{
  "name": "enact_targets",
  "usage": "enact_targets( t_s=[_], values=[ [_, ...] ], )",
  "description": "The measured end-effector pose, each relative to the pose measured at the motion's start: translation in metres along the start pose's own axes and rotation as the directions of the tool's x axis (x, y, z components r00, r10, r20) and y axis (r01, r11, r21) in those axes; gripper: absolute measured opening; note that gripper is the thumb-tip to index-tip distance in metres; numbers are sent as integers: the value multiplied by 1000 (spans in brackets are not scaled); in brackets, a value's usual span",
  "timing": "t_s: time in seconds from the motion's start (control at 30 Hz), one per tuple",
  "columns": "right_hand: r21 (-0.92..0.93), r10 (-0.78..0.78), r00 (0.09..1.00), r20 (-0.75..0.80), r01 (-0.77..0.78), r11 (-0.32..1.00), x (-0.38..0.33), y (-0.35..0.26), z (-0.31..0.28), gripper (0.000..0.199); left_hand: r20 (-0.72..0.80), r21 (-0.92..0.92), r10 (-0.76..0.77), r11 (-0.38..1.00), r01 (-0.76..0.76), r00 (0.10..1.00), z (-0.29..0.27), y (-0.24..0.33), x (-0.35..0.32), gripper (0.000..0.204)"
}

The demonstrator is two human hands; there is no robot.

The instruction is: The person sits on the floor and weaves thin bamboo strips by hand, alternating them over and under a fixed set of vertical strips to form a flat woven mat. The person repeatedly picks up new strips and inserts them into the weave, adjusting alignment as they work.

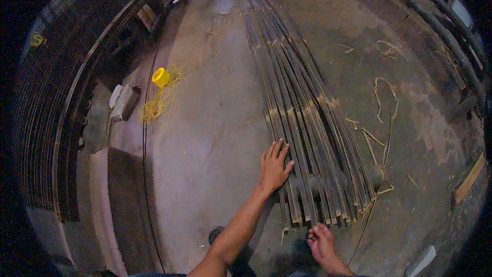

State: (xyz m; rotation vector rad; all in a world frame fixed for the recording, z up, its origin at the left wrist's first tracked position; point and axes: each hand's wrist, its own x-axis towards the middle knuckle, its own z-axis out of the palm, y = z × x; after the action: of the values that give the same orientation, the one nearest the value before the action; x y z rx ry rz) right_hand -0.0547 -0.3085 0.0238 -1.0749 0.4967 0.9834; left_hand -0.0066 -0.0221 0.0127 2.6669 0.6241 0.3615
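Observation:
A long bundle of thin split bamboo strips (302,118) lies on the concrete floor, running away from me toward the top of the view. My left hand (274,166) lies flat with fingers spread on the left edge of the strips, near their close end. At the very end of the bundle, my right hand (320,238) has its fingers curled against the strip tips; whether it pinches one is unclear. A dark cross piece (328,182) lies under the strips near their close end.
A yellow spool (161,77) with loose yellow string (156,105) sits on the floor to the left, beside a pale block (122,102). Stacked dark strips (46,113) curve along the left rim. Bamboo shavings (384,107) are scattered on the right, and a metal railing (446,31) runs there.

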Motion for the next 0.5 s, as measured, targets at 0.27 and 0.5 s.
enact_targets(
  t_s=[0.27, 0.5],
  values=[
    [-548, -345, 864, 367, 501, 670, -8, -28, 51, 40, 3, 5, -21, 1000, 21, 1000, 3, -11, -2, 57],
    [-476, -296, 926, 236, 376, 795, 4, -19, 44, 41, 49, 8, -66, 998, 65, 997, -3, 0, -1, 60]
  ],
)
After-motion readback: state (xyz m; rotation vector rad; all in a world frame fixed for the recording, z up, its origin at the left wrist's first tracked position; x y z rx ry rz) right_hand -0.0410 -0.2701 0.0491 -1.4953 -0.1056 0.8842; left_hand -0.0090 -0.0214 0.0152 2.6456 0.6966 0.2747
